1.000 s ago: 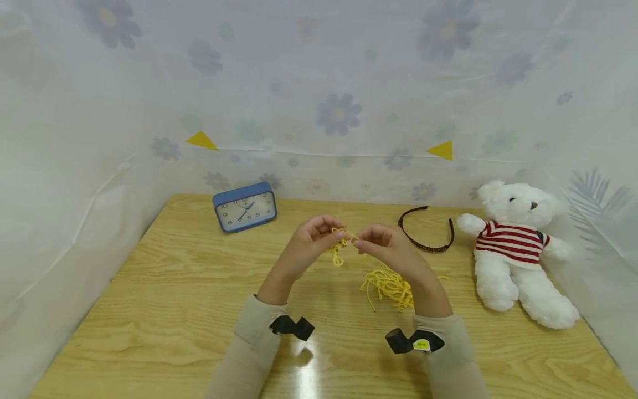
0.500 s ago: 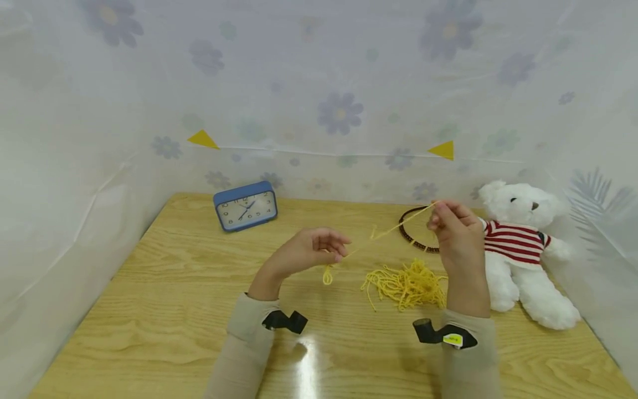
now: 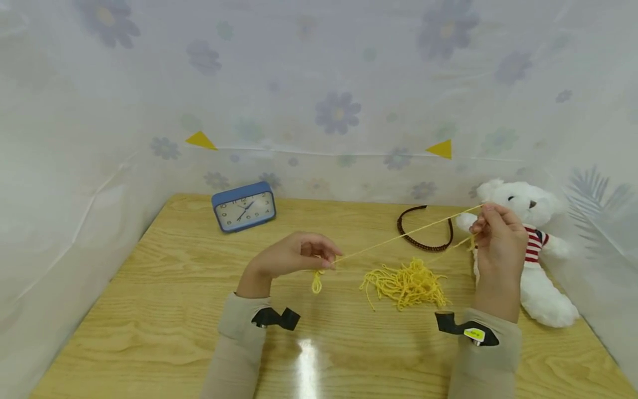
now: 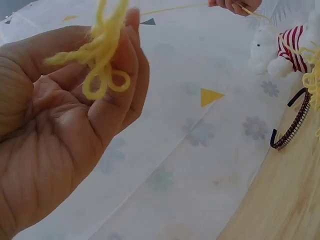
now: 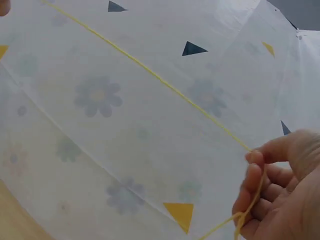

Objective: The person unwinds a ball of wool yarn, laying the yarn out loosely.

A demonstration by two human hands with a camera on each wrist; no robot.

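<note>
A strand of yellow yarn (image 3: 408,233) stretches straight between the two hands above the table. The left hand (image 3: 294,256) pinches a small looped bunch of the yarn (image 4: 107,50) between thumb and fingers, with a loop hanging below. Farther right and higher, the right hand (image 3: 500,241) pinches the strand between thumb and forefinger; in the right wrist view a loose length of yarn (image 5: 259,192) runs down past its curled fingers. A tangled pile of yellow yarn (image 3: 408,284) lies on the table between and below the hands.
A blue alarm clock (image 3: 244,208) stands at the back left of the wooden table (image 3: 164,310). A dark braided headband (image 3: 426,245) lies behind the yarn pile. A white teddy bear (image 3: 548,299) in a striped shirt sits at the right, partly behind the right hand.
The hands were close together at the middle. The right hand has moved right and up, drawing the strand out taut; the left hand has shifted slightly left and down.
</note>
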